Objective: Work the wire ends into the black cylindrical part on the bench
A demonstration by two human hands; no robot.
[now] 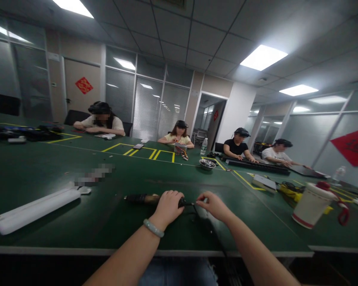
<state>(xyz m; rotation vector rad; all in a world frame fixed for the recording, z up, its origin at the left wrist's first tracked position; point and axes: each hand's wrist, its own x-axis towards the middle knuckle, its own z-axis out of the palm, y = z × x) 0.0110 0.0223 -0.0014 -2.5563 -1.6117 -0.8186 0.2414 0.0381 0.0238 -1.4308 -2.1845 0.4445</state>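
My left hand (168,206), with a pale bead bracelet on the wrist, is closed round a dark rod-shaped tool (140,198) that lies on the green table (77,214). The tool's handle sticks out to the left of my fist. My right hand (212,204) is pinched at the tool's thin tip, where a black cord (209,232) runs back toward the table's near edge. What the fingers pinch is too small to make out.
A long white bar (32,209) lies at the near left. A white bucket (312,204) with red trim stands at the right, yellow items behind it. A metal bowl (207,163) and water bottle (203,146) sit mid-table. Several people work along the far side.
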